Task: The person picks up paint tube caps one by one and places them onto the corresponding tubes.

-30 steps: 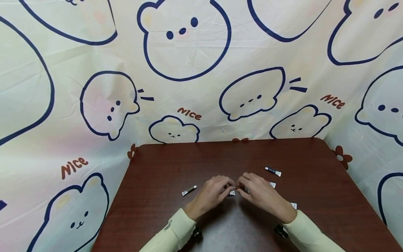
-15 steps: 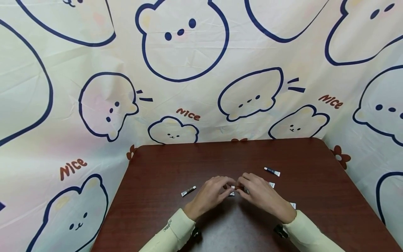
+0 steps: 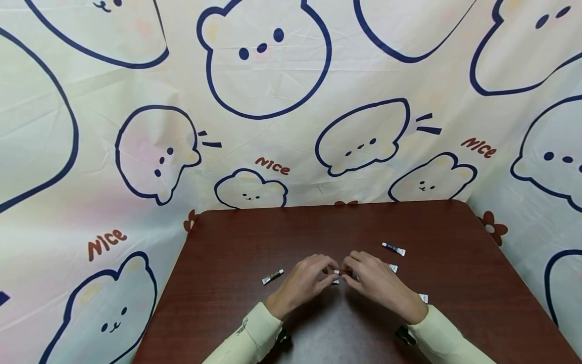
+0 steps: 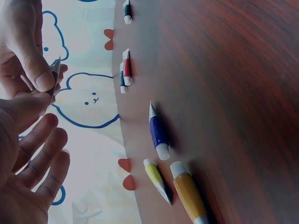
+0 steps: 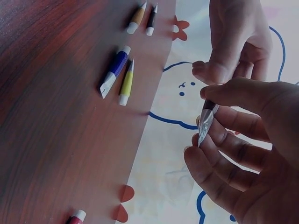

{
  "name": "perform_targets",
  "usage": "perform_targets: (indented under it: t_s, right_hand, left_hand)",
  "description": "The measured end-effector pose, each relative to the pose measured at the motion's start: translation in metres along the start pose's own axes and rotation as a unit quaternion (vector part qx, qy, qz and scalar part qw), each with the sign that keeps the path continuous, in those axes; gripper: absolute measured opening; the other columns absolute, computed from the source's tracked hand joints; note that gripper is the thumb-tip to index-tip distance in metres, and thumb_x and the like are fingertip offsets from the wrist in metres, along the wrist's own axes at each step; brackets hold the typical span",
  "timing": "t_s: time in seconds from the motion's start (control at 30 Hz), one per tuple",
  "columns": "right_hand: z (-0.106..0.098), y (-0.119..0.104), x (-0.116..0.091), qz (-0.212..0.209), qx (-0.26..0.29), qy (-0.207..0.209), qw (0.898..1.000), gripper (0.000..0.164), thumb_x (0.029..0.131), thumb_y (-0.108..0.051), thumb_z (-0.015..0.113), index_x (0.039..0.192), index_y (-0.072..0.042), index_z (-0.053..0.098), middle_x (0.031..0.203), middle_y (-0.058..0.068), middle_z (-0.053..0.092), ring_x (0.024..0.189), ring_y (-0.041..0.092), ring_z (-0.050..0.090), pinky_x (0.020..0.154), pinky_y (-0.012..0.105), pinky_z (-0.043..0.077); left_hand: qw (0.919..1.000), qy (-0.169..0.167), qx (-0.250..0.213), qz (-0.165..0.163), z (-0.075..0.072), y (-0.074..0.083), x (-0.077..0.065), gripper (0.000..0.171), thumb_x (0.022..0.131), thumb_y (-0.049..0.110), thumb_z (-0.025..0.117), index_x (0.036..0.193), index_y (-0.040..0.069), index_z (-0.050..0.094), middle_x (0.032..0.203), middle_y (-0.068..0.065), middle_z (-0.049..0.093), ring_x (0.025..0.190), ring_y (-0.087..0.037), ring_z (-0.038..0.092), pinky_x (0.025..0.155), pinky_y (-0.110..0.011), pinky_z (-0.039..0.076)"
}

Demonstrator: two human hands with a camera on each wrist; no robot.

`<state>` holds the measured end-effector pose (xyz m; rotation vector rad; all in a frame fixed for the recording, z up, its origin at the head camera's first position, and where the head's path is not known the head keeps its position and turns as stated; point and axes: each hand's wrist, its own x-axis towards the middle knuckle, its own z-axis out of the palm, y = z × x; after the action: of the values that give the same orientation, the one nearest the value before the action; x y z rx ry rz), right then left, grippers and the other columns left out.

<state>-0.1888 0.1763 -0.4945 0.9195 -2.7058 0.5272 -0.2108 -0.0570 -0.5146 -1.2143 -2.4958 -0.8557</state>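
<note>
A small dark paint tube (image 5: 206, 120) with a flattened silver end is held up between both hands over the table. My right hand (image 3: 375, 278) grips its body, thumb and fingertips curled around it in the right wrist view. At the opposite end, the thumb and forefinger of my left hand (image 3: 306, 278) pinch around the white cap (image 3: 336, 271). Fingers mostly hide the cap in both wrist views. Below the hands lie a blue paint tube (image 4: 159, 135), a yellow paint tube (image 4: 156, 177) and an ochre paint tube (image 4: 189, 193).
On the brown table (image 3: 236, 237), a black paint tube (image 3: 273, 276) lies left of the hands. A dark blue paint tube (image 3: 393, 248) lies beyond the right hand, near a red paint tube (image 4: 126, 67). A cartoon-printed cloth (image 3: 295, 187) hangs behind the table.
My left fingertips have shifted slightly at the tube's end, and the white cap, hidden a second ago, shows between them. The right hand has stayed nearly still.
</note>
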Motion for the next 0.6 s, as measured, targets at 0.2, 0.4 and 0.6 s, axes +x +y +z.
perform_targets:
  t_s: [0.2, 0.4, 0.6]
  right_hand:
    - [-0.0003, -0.0009, 0.0003, 0.002, -0.002, 0.005, 1.000, 0.018, 0.092, -0.016, 0.089, 0.097, -0.018, 0.072, 0.092, -0.006, 0.063, 0.077, 0.003, 0.053, 0.064, 0.021, 0.050]
    - [0.0001, -0.0010, -0.0004, -0.002, -0.002, 0.004, 1.000, 0.018, 0.092, -0.016, 0.090, 0.098, -0.017, 0.072, 0.093, -0.005, 0.064, 0.077, 0.003, 0.053, 0.064, 0.021, 0.050]
    - [-0.0004, -0.0004, -0.0009, -0.001, -0.006, 0.004, 1.000, 0.018, 0.093, -0.016, 0.089, 0.098, -0.017, 0.072, 0.092, -0.005, 0.063, 0.077, 0.004, 0.053, 0.064, 0.021, 0.050]
  left_hand:
    - [0.9999, 0.007, 0.009, 0.002, 0.0010, -0.0008, -0.0010, 0.011, 0.106, 0.022, 0.074, 0.115, 0.017, 0.074, 0.108, 0.005, 0.080, 0.093, -0.009, 0.073, 0.081, -0.020, 0.058]
    - [0.9999, 0.004, 0.009, 0.006, 0.0008, 0.0005, -0.0004, 0.010, 0.104, 0.017, 0.076, 0.114, 0.017, 0.073, 0.108, 0.005, 0.080, 0.093, -0.011, 0.074, 0.081, -0.021, 0.058]
    - [0.9996, -0.006, -0.015, -0.022, 0.0002, 0.0012, 0.0007, 0.014, 0.104, 0.020, 0.077, 0.117, 0.017, 0.072, 0.108, 0.005, 0.079, 0.094, -0.011, 0.074, 0.083, -0.020, 0.058]
